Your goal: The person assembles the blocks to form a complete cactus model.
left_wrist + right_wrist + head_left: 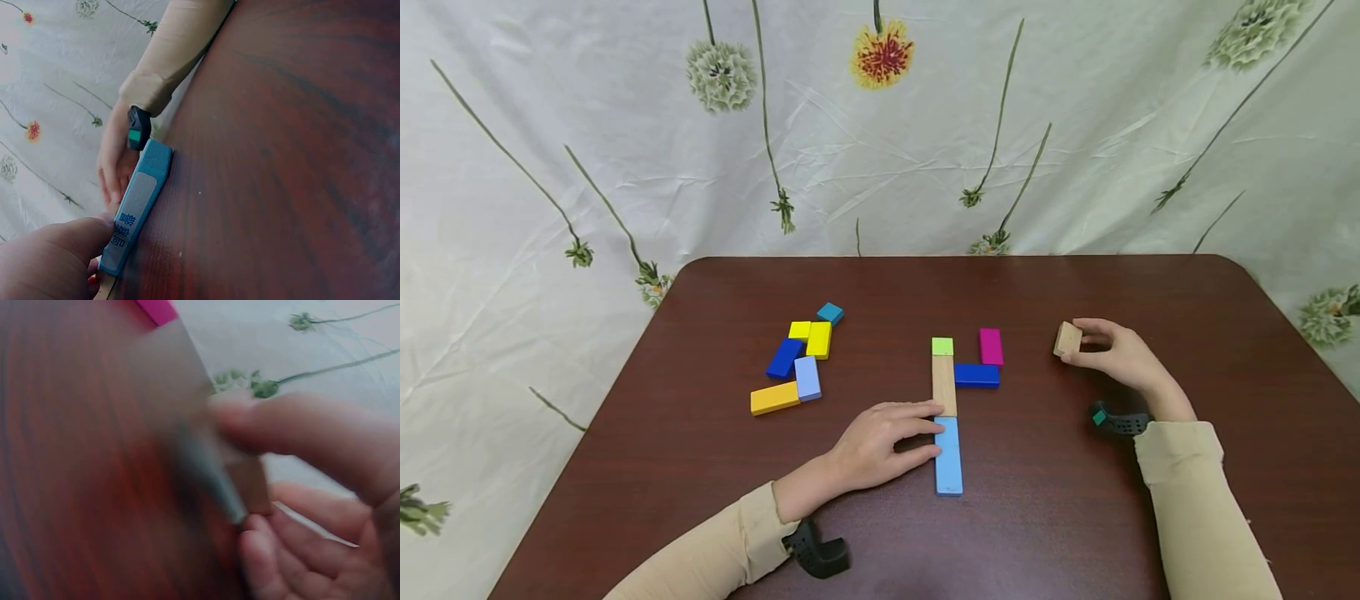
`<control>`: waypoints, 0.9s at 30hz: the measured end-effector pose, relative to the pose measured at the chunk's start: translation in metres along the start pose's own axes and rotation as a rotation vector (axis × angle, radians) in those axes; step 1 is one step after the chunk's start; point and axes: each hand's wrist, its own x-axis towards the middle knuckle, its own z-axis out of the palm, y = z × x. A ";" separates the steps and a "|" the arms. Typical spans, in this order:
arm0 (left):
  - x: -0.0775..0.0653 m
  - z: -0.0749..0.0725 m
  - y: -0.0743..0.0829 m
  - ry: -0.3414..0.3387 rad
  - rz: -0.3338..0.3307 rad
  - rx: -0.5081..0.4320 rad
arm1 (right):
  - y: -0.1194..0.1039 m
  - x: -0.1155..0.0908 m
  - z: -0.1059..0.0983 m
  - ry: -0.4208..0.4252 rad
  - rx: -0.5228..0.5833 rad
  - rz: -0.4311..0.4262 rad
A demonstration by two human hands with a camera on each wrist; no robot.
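My right hand (1116,358) pinches a small plain wooden block (1067,340) between thumb and fingers, to the right of the central blocks. In the right wrist view that block is partly blurred. With its fingers spread, my left hand (872,446) touches the left side of a light blue block (948,467) and the lower end of a plain wooden plank (944,385). These two lie end to end, and a light green block (942,347) caps the far end. A dark blue block (977,376) extends rightward from the plank, with a magenta block (991,346) at its far right.
On the table (1037,517), left of the central row, lies a loose group including an orange block (774,398), a pale blue block (807,378), a dark blue block (785,358), yellow blocks (819,340) and a teal block (830,313). A flowered cloth (925,150) hangs behind.
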 end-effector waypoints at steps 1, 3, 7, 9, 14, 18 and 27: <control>0.000 0.000 0.000 0.002 0.003 0.003 | 0.000 0.002 0.003 0.021 0.022 0.001; 0.000 0.000 0.000 0.002 0.006 0.006 | -0.001 0.007 0.010 0.069 0.054 -0.005; -0.001 -0.001 0.000 0.000 0.004 0.001 | -0.005 0.018 0.025 0.149 0.094 -0.026; -0.001 -0.001 0.001 0.000 0.002 -0.001 | -0.007 0.023 0.031 0.178 0.102 -0.038; 0.000 -0.001 0.001 0.005 0.007 -0.002 | -0.012 0.036 0.042 0.214 0.119 -0.070; 0.000 0.000 0.001 0.008 0.011 -0.004 | -0.017 0.044 0.049 0.219 0.124 -0.095; 0.000 -0.001 0.000 0.003 0.008 -0.002 | -0.023 0.060 0.058 0.220 0.118 -0.153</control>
